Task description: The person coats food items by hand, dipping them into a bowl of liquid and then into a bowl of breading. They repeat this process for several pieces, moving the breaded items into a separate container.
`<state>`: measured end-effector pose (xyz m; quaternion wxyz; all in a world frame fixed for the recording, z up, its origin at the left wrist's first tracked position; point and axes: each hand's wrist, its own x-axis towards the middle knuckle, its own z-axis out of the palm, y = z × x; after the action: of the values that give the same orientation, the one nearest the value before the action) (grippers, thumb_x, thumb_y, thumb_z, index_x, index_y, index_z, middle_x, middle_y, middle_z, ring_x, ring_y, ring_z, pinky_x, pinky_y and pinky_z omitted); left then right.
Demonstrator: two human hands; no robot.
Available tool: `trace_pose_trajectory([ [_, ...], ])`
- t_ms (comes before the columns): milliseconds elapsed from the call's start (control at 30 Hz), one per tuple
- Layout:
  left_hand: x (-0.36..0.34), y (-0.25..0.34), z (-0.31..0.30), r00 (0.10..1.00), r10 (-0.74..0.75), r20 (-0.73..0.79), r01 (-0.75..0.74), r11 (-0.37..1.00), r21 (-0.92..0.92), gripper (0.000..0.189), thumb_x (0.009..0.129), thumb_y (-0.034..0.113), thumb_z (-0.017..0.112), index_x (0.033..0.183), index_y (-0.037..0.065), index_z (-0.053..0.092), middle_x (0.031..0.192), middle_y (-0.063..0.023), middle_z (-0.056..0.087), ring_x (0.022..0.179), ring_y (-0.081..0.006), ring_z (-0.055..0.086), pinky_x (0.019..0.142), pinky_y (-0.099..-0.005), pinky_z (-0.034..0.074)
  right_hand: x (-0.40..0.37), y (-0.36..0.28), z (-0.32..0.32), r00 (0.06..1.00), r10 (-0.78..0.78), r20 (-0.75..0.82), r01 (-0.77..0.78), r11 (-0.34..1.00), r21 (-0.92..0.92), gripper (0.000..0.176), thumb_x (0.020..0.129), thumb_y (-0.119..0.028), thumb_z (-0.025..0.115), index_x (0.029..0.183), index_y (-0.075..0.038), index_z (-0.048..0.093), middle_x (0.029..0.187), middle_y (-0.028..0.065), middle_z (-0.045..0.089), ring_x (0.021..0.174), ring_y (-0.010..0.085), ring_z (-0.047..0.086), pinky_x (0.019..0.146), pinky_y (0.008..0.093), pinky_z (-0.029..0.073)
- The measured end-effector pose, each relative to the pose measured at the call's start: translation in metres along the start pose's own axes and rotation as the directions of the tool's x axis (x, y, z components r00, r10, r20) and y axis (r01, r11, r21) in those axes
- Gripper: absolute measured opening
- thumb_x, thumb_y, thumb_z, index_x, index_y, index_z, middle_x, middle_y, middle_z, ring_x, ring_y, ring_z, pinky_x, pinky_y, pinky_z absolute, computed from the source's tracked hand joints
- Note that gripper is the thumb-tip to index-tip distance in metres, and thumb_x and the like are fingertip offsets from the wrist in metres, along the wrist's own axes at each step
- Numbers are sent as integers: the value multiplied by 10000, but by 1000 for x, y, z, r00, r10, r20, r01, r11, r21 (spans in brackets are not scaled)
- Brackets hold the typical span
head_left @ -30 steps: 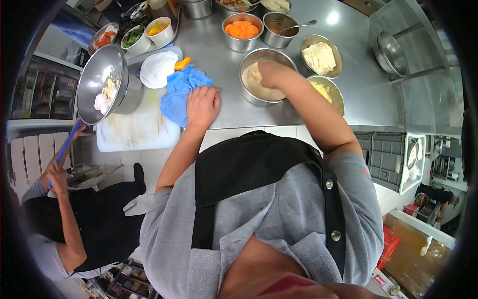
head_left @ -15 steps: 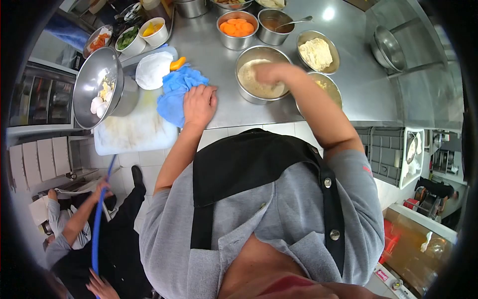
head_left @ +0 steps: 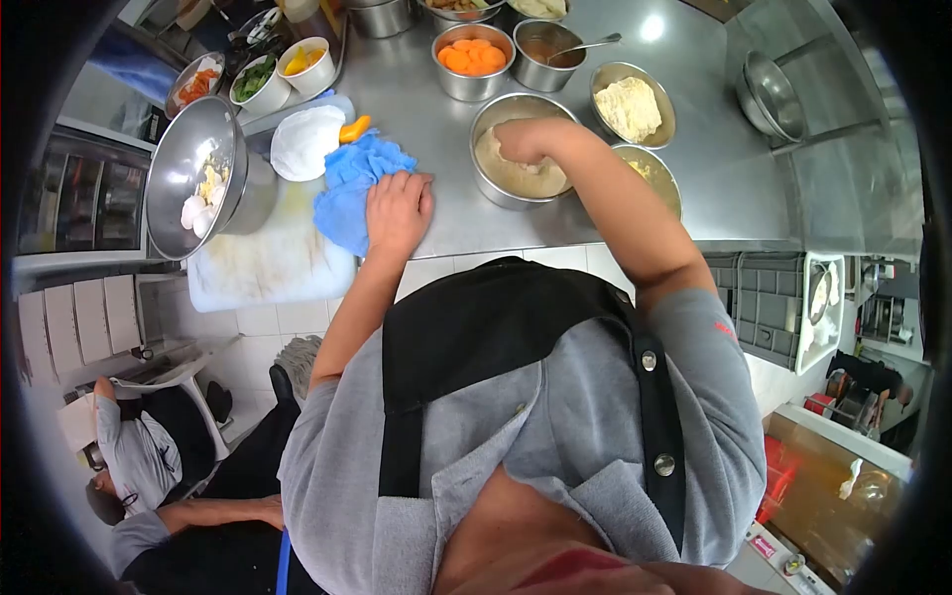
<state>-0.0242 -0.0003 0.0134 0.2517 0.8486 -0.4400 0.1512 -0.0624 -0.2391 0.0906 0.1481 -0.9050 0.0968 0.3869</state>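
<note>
My right hand (head_left: 526,141) reaches into a round metal bowl (head_left: 489,188) that holds a pale beige mixture (head_left: 518,177). Its fingers dip into the mixture, so their tips are hidden. My left hand (head_left: 399,210) lies on the counter's front part, against a crumpled blue cloth (head_left: 344,208). Its fingers are laid out over the cloth's right edge and it grips nothing. A white round piece (head_left: 302,145) and an orange-yellow object (head_left: 354,129) sit just beyond the cloth. Right of the bowl, partly behind my forearm, is another metal bowl with yellow bits (head_left: 645,171).
A tilted steel bowl (head_left: 164,178) with white and yellow pieces stands by the white cutting board (head_left: 268,283). Orange slices (head_left: 471,58), a sauce pot with a spoon (head_left: 548,69) and a pale yellow mass (head_left: 629,107) line the back. A co-worker with a blue pole (head_left: 284,560) is behind left.
My right hand has shifted slightly left within the bowl. My left hand stays put. The co-worker's blue pole has swung toward my body, and a grey mop head now shows on the floor.
</note>
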Motion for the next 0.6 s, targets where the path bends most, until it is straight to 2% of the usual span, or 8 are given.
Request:
trace_pose_trajectory([
  [100,-1,-1,0,1000,1,10,-1,1000,9,103,746,125,617,846,129,640,776,-50,570,765,-256,548,673,-383,415,-13,0,11,967,-23,-254,29,999,20,399,780,-72,521,1163,36,486,1097,215,591,994,324,595,826,404,478],
  [200,0,-1,2,1000,6,-7,-6,1000,-11,105,745,122,619,848,129,639,769,-51,567,761,-257,548,667,-381,415,-26,-18,25,964,74,-256,-102,990,-95,392,779,-62,572,1150,25,477,1129,207,575,1000,324,599,833,389,494],
  [233,2,0,2,1000,8,-11,-8,1000,-9,106,745,121,620,849,129,639,768,-51,566,759,-257,548,666,-380,416,-13,-15,36,932,77,-353,-125,985,-116,344,780,-59,581,1105,19,499,1119,204,582,992,320,605,833,371,499],
  [333,1,1,1,1000,14,-11,-14,1000,-5,107,747,116,621,852,127,638,765,-52,565,756,-255,547,665,-378,416,-12,-15,38,877,128,-463,-199,974,-108,312,778,-61,584,1071,19,510,1113,211,583,992,308,606,826,367,503],
  [433,2,0,2,1000,20,1,-19,1000,-11,105,752,113,619,855,126,637,767,-52,566,755,-255,546,666,-379,416,-12,-2,34,880,78,-468,-109,993,-41,289,780,-47,558,1060,16,526,1111,209,584,989,315,603,829,376,496],
  [533,0,1,1,1000,7,16,-7,1000,-12,116,749,118,615,862,129,637,778,-49,566,765,-253,545,679,-381,414,-36,1,16,939,67,-337,-47,997,67,316,812,-55,506,1119,11,551,1147,210,576,1030,326,585,830,394,489],
  [600,0,1,3,1000,-8,29,8,1000,-5,139,738,126,611,874,138,639,792,-43,564,785,-246,543,703,-380,412,-36,7,18,945,51,-323,-3,989,146,357,786,-82,509,1129,10,538,1137,217,573,1040,330,570,865,391,462],
])
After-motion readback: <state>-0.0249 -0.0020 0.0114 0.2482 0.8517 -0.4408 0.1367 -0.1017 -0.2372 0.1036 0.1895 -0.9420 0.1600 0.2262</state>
